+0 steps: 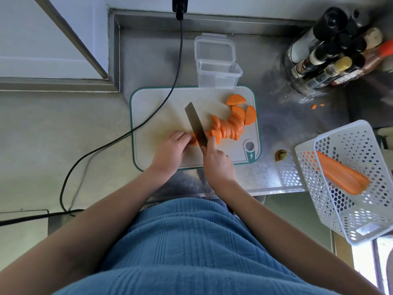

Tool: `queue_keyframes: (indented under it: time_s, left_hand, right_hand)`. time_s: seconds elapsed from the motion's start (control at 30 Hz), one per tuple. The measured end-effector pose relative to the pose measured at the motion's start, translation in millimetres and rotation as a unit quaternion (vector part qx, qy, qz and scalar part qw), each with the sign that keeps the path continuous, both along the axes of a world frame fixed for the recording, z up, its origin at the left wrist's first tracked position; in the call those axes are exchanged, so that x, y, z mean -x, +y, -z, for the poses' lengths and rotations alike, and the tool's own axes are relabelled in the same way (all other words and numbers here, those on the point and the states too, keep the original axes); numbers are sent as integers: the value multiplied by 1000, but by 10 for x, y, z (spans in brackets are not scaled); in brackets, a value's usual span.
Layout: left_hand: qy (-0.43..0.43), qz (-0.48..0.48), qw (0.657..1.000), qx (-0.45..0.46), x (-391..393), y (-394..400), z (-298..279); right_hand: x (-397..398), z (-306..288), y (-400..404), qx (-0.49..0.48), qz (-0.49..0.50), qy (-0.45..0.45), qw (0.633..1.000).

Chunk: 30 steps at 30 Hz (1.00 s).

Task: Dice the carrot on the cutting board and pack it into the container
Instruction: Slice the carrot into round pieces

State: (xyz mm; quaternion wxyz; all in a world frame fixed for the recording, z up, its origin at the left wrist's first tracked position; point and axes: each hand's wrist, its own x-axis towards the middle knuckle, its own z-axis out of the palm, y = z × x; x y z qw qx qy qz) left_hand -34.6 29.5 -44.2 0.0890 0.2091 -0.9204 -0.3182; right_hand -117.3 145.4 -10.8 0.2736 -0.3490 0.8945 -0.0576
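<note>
Steel counter (276, 116), board (161, 107) mid-frame: my left hand (172, 149) pinches the carrot (209, 133) stub, right hand (217, 160) grips the knife (195, 124); fingertips near blade, a slip risks a cut.

blue ribbed-texture top (187, 248) w/ vertical stripe weave, arms bare, no sleeves or jewelry visible.

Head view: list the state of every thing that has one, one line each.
container: open, empty, lid flipped back.
carrot: mostly sliced into half-rounds, uncut end under left hand.
knife: gripped by right hand, blade on the carrot.
basket: tilted, holding carrot halves.
cutting board: flat on the counter.
</note>
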Motion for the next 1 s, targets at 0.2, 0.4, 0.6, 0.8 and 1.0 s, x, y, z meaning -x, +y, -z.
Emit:
queue_keyframes:
  time_s: [0.2,0.4,0.6,0.8,1.0]
  left_hand:
    - [2,-12,1000,-7,-4,4,38]
    - [-8,-16,1000,-19,2,-7,85]
    - [-13,-6,1000,-17,1,-52,77]
    - [-16,3,1000,-13,2,-52,42]
    - [-26,-14,999,-24,-1,-6,33]
  right_hand:
    - [-30,44,-21,-19,1,11,1000]
    - [-59,47,-117,-62,-2,20,998]
    - [-61,45,-263,-68,1,15,998]
    - [-16,27,-241,-40,8,13,999]
    - [112,8,-68,-39,-20,27,999]
